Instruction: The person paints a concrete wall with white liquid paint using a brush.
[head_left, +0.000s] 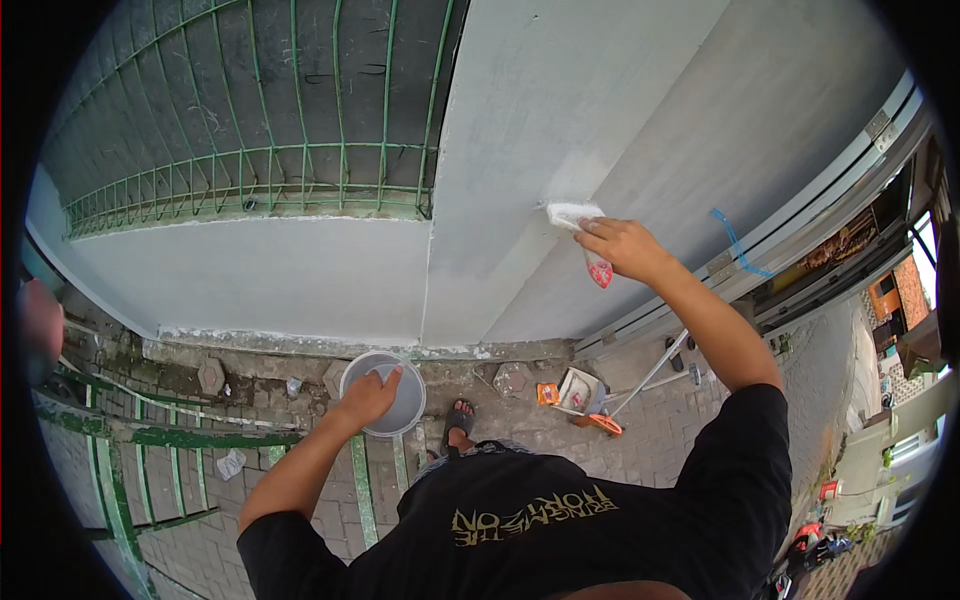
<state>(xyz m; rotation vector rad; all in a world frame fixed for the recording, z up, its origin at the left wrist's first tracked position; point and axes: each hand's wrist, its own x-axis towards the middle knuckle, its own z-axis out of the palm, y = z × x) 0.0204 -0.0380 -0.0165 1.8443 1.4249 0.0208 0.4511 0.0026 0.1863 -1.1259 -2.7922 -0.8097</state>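
Observation:
My right hand (621, 246) grips a paintbrush (599, 270) by its upper handle, which is red near its end. White paint coats the brush head, and its bristles touch the grey-white wall (517, 172) where a paler patch shows. Lower down, my left hand (375, 395) holds a round plastic bucket (408, 405), with the fingers over its rim and the thumb pointing up. Greyish-white liquid appears inside the bucket, partly hidden by the hand.
Green metal bars (300, 127) cover a dark window opening at upper left. A green-painted metal frame (112, 480) stands at lower left. On the paving to the right lie a paint tray (583, 391), an orange packet (547, 394) and a long-poled roller (651, 371). A folding door (817, 195) borders the wall.

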